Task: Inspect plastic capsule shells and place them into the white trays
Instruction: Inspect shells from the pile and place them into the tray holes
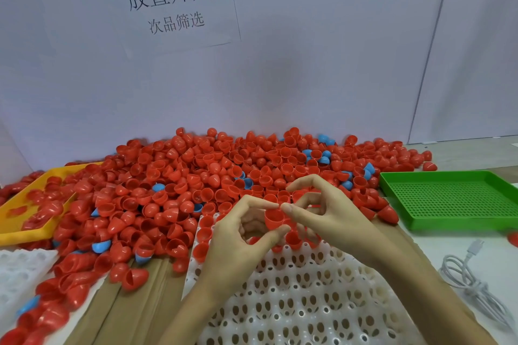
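We pinch a smooth red half-shell (pixel 274 218) between left hand (pixel 241 235) and right hand (pixel 322 213) above the dimpled white tray (pixel 294 302).

a heap of red capsule shells (pixel 213 176) with a few blue shells (pixel 322 157) scattered through it. a white tray (pixel 294 302) patterned with rows of round holes holds red shells. a yellow tray (pixel 16 232) on the left, a green tray (pixel 448 199) with a fine grid of perforations on the right, a white cable (pixel 473 285), and a white sign (pixel 173 2) with black characters.
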`<state>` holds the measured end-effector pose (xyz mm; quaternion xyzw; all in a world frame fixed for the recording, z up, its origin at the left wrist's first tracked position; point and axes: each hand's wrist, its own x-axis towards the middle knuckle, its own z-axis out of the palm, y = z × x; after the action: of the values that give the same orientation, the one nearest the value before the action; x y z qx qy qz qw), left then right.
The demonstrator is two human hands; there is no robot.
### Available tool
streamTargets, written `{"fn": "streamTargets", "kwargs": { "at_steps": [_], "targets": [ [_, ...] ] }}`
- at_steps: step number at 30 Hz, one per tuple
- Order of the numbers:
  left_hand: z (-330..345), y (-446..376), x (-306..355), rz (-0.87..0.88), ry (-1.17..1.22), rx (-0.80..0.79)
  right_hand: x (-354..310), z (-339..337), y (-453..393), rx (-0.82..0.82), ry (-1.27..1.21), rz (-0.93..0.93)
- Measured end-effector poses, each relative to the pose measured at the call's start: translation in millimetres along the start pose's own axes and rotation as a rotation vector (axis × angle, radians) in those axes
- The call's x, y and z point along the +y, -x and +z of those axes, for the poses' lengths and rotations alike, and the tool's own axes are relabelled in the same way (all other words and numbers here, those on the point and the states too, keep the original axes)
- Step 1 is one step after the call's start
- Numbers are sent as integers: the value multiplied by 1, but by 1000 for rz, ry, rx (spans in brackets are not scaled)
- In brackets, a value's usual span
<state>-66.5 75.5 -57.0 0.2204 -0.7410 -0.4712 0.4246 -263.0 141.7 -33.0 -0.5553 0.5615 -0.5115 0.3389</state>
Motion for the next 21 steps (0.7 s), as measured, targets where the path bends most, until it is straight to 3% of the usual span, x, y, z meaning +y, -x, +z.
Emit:
{"fn": "streamTargets", "kwargs": {
  "at_steps": [10,15,18,21],
  "targets": [
    [4,1,-6,173,-214,-23,1,-8,-2,-90,220,-76],
    [1,1,-12,88,-414,-258,2,-65,0,88,354,21],
    [3,2,-17,113,-568,-410,8,-92,7,79,281,96],
    [0,1,-21,123,-566,-419,13,-103,9,17,308,135]
  ]
}}
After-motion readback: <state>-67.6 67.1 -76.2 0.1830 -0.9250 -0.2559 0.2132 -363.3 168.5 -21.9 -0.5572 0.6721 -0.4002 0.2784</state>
